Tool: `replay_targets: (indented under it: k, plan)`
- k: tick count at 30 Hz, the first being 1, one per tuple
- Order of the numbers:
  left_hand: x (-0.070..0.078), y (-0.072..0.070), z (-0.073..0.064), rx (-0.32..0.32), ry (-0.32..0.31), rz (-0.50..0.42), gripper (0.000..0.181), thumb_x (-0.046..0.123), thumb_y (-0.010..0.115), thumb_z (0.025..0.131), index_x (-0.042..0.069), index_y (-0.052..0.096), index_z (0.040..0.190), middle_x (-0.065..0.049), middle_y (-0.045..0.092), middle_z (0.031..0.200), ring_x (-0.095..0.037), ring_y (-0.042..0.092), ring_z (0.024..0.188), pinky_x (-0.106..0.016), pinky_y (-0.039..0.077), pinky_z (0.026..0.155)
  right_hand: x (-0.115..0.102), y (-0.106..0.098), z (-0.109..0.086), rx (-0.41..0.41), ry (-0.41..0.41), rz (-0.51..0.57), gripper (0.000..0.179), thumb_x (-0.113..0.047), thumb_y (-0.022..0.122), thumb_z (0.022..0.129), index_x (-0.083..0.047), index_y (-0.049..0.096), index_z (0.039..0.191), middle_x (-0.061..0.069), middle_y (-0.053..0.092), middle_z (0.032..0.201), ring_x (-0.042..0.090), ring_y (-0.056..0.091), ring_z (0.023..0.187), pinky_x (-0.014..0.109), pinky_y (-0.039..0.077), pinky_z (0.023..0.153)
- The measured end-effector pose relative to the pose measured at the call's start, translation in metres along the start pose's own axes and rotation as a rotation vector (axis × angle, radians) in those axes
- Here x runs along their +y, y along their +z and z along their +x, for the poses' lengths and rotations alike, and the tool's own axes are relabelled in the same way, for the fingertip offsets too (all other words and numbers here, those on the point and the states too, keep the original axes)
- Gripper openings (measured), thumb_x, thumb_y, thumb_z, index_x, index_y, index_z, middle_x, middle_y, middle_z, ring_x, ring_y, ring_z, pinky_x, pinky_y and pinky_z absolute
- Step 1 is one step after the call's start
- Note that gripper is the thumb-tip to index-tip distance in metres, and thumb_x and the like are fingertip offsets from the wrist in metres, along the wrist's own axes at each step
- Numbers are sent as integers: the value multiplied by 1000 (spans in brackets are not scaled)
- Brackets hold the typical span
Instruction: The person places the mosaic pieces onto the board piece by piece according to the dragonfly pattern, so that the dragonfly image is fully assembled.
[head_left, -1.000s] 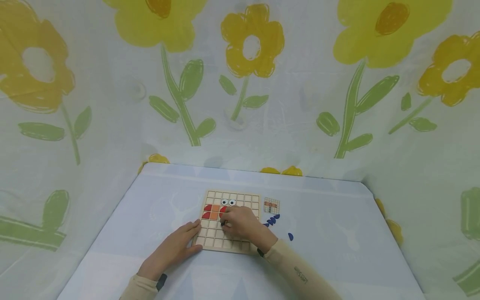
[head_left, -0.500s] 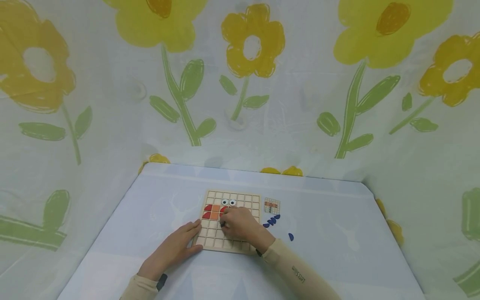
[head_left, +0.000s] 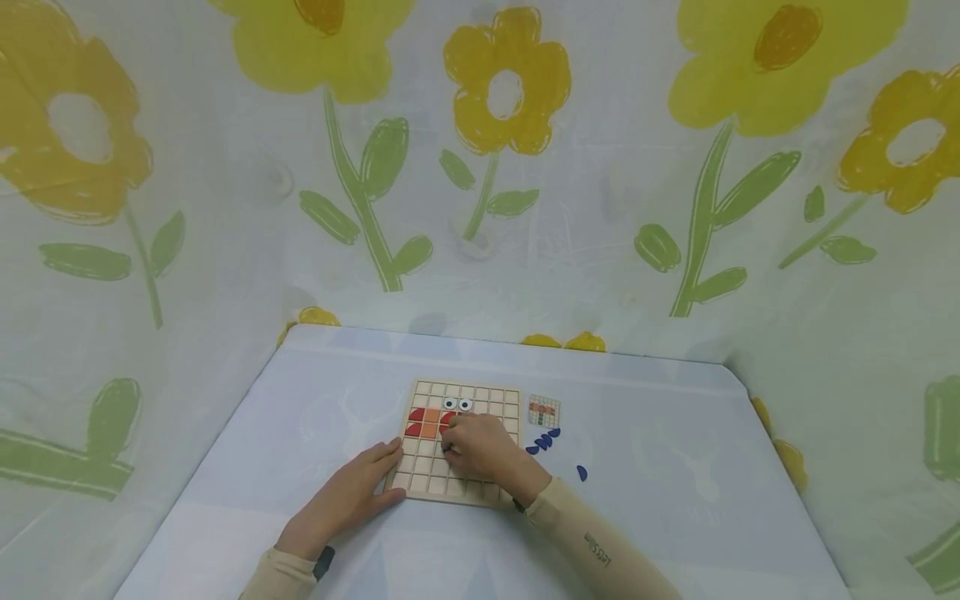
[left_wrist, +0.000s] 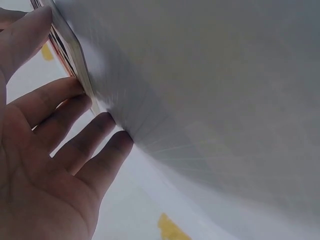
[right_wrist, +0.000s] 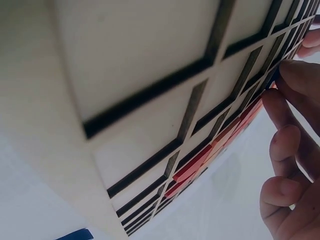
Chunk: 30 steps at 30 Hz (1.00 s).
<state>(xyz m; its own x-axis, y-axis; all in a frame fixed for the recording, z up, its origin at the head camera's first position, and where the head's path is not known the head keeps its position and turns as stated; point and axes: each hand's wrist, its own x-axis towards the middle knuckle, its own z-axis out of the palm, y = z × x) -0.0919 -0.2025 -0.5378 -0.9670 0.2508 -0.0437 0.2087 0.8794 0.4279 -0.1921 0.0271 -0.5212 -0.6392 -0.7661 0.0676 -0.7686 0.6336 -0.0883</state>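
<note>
A square wooden grid board (head_left: 420,483) lies on the table. My left hand (head_left: 348,500) rests against its left side with fingers extended; the left wrist view shows the fingertips (left_wrist: 122,137) at the board's edge. My right hand (head_left: 483,450) is over the middle of the board. Its thumb and finger pinch a small dark blue piece (right_wrist: 272,77), mostly hidden, down at the grid. Red pieces (head_left: 413,429), orange pieces (head_left: 431,423) and two eye pieces (head_left: 457,405) sit in cells. The right hand covers several cells beside the red ones.
Right of the board lie several loose blue half-round pieces (head_left: 544,442), with another blue piece (head_left: 582,473) farther right. A small pattern card (head_left: 543,411) lies by the board's upper right. Flower-printed cloth (head_left: 585,208) surrounds the pale table (head_left: 675,517).
Almost nothing moves. The right forearm shifts slightly, while the fingers stay at the same cells. Left hand and board stay put.
</note>
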Motion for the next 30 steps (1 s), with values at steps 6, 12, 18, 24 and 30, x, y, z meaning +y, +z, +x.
replay_targets:
  k: [6, 12, 18, 24, 30]
  plan:
    - [1, -1, 0, -7, -5, -3, 69, 38, 77, 90, 1, 55, 144, -9, 46, 155, -35, 42, 143, -50, 40, 116, 1, 2, 0, -2, 4, -8, 7, -31, 78, 91, -29, 82, 96, -14, 70, 92, 3, 62, 82, 19, 56, 72]
    - [1, 0, 1, -3, -7, -1, 69, 38, 77, 90, 2, 55, 144, -8, 46, 156, -34, 42, 143, -49, 40, 116, 0, 1, 1, -14, 17, -8, 6, -29, 80, 90, -30, 83, 95, -15, 72, 93, 3, 62, 83, 19, 56, 73]
    - [0, 0, 1, -9, -12, 3, 69, 38, 77, 90, 3, 55, 145, -7, 46, 156, -33, 42, 143, -49, 39, 116, 2, -5, -5, -4, 18, 15, 9, -31, 80, 89, -30, 83, 97, -15, 73, 96, 5, 65, 88, 19, 56, 77]
    - [0, 2, 1, -13, -20, 14, 70, 40, 77, 90, 3, 55, 145, -7, 46, 156, -33, 42, 143, -49, 39, 116, 12, -21, -24, 91, 48, 130, 11, -28, 80, 90, -26, 82, 100, -11, 74, 98, 6, 65, 88, 19, 56, 71]
    - [-1, 3, 2, 0, -14, 22, 71, 40, 78, 89, 3, 55, 145, -6, 46, 156, -33, 43, 143, -48, 39, 117, 27, -38, -52, 227, 93, 174, 20, -25, 80, 89, -23, 79, 109, -7, 74, 107, 12, 68, 102, 29, 60, 83]
